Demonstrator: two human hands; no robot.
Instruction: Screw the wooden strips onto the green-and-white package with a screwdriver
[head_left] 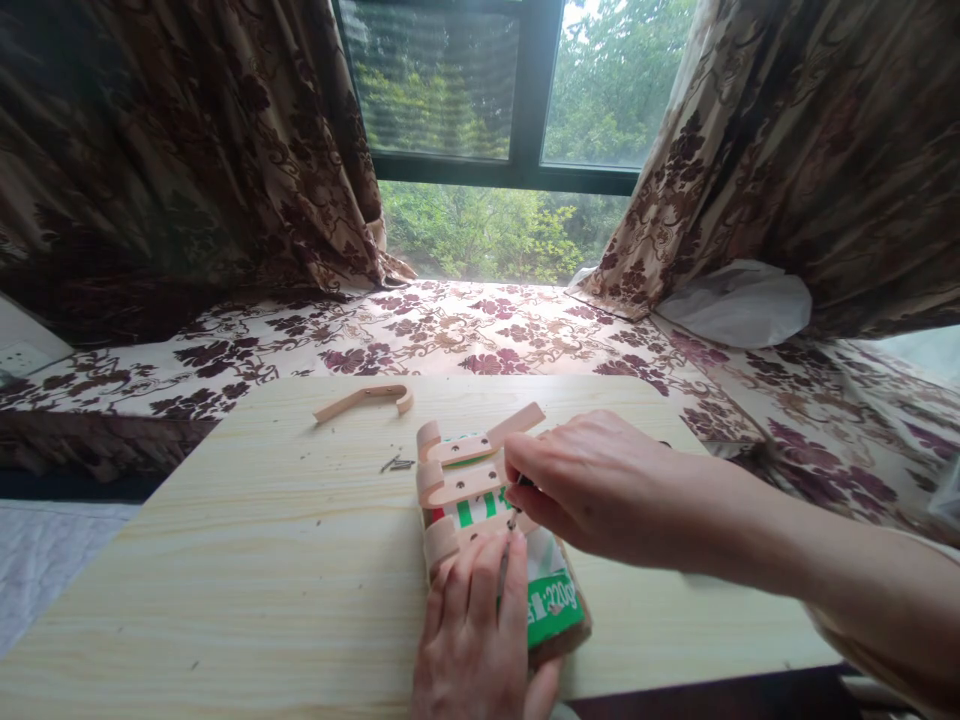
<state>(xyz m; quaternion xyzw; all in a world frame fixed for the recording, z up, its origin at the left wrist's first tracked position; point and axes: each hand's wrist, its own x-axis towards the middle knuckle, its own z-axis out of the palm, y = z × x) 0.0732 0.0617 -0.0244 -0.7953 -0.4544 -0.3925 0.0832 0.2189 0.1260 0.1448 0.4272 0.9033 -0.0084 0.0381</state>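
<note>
Three curved wooden hooks (463, 487) lie side by side across a green and white printed pack (551, 600) on the table. Dark screw holes show in the hooks. My left hand (476, 620) presses its fingers onto the nearest hook (442, 540) and holds it against the pack, with the thumb by the pack's near edge. My right hand (570, 480) is closed around a screwdriver (514, 517), mostly hidden by the fingers. Its metal tip meets the nearest hook just beyond my left fingertips. The right ends of the two nearer hooks are partly covered by my hands.
Another wooden hook (367, 398) lies at the far left of the pale wooden table (247, 560). Several small screws (397, 464) sit left of the pack. Beyond the table is a flowered cloth ledge (450, 330), with a white plastic bag (739, 305) and curtains.
</note>
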